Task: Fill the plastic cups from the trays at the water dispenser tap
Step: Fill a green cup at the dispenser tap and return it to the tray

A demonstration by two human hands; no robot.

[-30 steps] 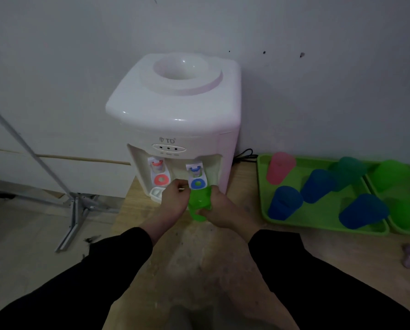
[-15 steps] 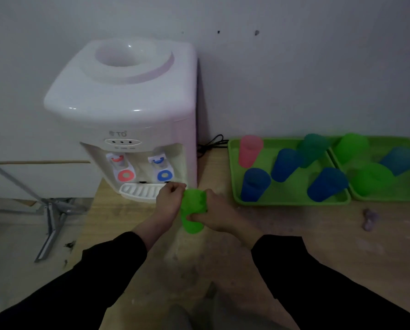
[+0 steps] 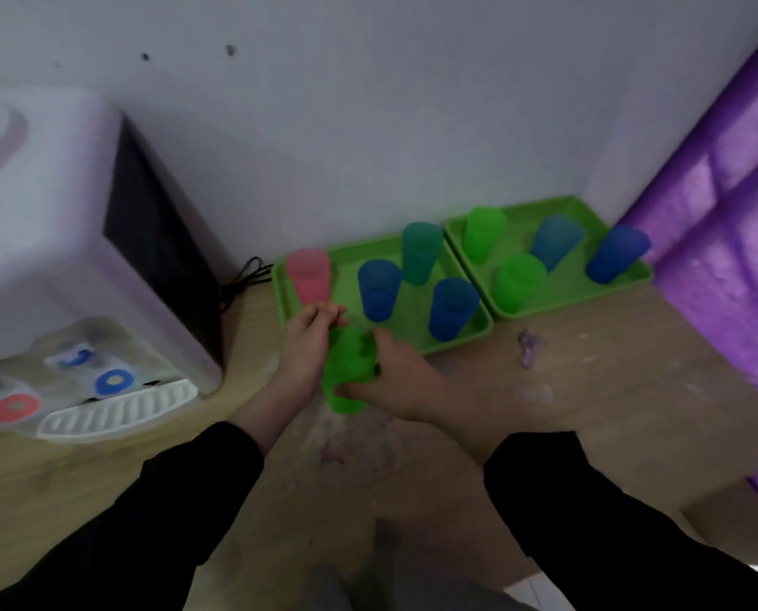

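A green plastic cup [image 3: 346, 368] is held between both hands just in front of the near green tray [image 3: 460, 341]. My left hand [image 3: 308, 346] wraps its left side, and my right hand [image 3: 394, 381] grips its right side. That tray carries a pink cup [image 3: 308, 275], two blue cups [image 3: 379, 288] and a teal cup [image 3: 421, 251]. The far green tray [image 3: 549, 209] holds two green and two blue cups. The white water dispenser [image 3: 59, 240] stands at the left, with its blue tap [image 3: 77, 357] and red tap at the left edge.
A white drip grille [image 3: 117, 410] juts from the dispenser's base. A black cord [image 3: 242, 275] runs behind it. A purple padded surface [image 3: 720, 240] closes off the right side. A small purple scrap [image 3: 527, 346] lies on the wooden table [image 3: 588, 390].
The green cup and both hands have moved away from the blue tap, rightward toward the near tray. My view has swung right, so the dispenser now sits at the left edge.
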